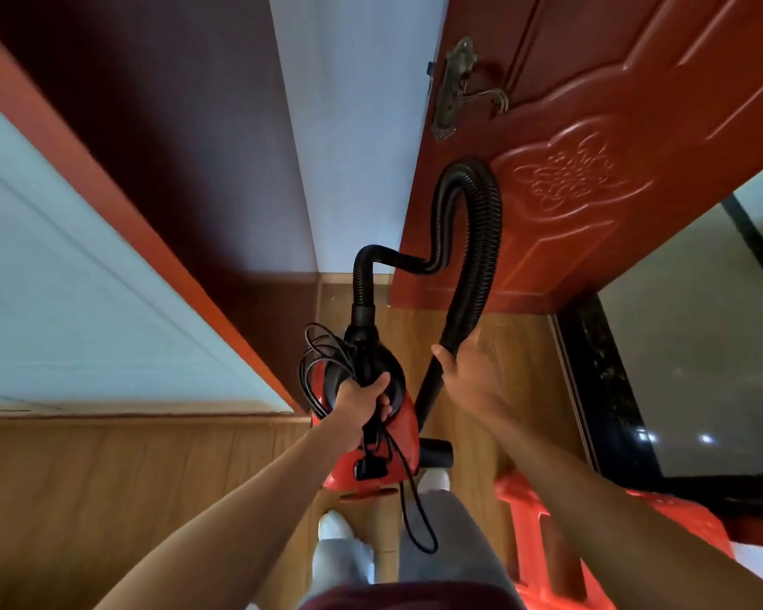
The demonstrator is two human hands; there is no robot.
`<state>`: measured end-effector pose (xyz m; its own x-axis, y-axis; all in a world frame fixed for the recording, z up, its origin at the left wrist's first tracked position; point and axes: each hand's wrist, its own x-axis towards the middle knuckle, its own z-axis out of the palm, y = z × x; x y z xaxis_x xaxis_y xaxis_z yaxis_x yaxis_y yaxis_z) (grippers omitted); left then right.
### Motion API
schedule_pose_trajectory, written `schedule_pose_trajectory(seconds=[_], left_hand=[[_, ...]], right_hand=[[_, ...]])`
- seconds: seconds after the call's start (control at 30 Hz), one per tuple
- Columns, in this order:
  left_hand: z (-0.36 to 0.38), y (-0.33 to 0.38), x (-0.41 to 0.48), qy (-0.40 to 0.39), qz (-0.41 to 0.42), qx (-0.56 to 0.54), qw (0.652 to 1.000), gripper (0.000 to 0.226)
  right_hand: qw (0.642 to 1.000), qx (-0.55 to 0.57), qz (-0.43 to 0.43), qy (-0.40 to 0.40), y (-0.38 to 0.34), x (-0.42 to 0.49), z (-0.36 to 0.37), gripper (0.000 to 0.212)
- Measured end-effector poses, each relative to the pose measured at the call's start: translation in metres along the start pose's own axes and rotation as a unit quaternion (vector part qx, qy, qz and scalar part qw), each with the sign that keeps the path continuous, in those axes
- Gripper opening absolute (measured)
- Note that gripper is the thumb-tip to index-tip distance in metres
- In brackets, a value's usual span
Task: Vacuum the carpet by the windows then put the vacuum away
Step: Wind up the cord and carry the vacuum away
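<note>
A small red vacuum cleaner [404, 438] hangs above the wooden floor, carried by its black top handle. My left hand [362, 405] grips that handle together with loops of the black power cord [322, 372]; more cord dangles below the body. The ribbed black hose [481, 239] arcs up from the vacuum's front, bends against the red door and comes down to the rigid black tube. My right hand [468, 376] holds the hose where it joins the tube, fingers wrapped round it. A black nozzle end [435, 451] shows under the vacuum body.
A carved red door [591, 147] with a brass handle [454, 85] stands open ahead on the right. A white wall strip and dark red panel lie ahead, a pale wall at left. A red plastic stool [542, 534] stands at my right leg. Glossy tile lies beyond a dark threshold [600, 389].
</note>
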<state>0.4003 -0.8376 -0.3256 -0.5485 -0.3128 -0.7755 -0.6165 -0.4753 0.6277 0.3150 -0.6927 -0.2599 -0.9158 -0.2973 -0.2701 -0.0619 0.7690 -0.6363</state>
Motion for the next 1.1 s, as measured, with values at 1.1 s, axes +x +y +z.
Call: schedule_pose_trajectory(seconds=[1.1], left_hand=[[-0.009,-0.016,0.556,0.172,-0.098,-0.015,0.980,0.050]], right_hand=[[0.981,-0.049,-0.107,-0.151,0.102,0.470,0.283,0.026]])
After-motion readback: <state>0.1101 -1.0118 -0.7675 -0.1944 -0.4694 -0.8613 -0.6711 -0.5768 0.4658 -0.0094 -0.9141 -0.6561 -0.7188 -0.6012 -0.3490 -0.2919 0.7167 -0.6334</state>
